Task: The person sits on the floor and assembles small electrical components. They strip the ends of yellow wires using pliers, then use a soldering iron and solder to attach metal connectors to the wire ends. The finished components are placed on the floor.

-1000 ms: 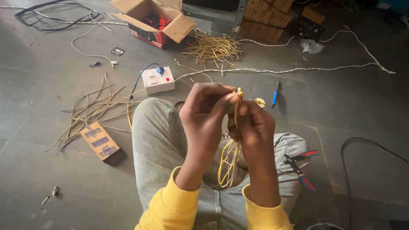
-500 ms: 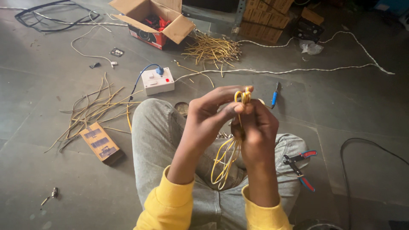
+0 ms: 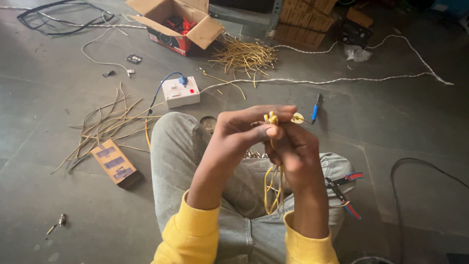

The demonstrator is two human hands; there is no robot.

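Note:
I sit on the floor with both hands raised in front of me over my grey-trousered knees. My right hand [image 3: 298, 151] grips a bundle of thin yellow wires [image 3: 273, 188] that hang down in loops toward my lap. My left hand [image 3: 244, 129] pinches the top ends of the same wires [image 3: 271, 119], fingers stretched across them. A small yellow ring-shaped piece [image 3: 297, 118] shows just above my right fingers. Both sleeves are yellow.
Red-and-blue-handled pliers [image 3: 344, 190] lie by my right knee. A white switch box [image 3: 181, 92], a blue pen-like tool [image 3: 316, 106], a small cardboard packet [image 3: 116, 163], scattered wire offcuts [image 3: 105, 124], a yellow wire pile [image 3: 244, 55], an open carton [image 3: 176, 22] and white cable [image 3: 342, 78] lie around.
My hands have dropped a little and my left fingers have spread flatter across the wire tops. The hanging loops swung slightly.

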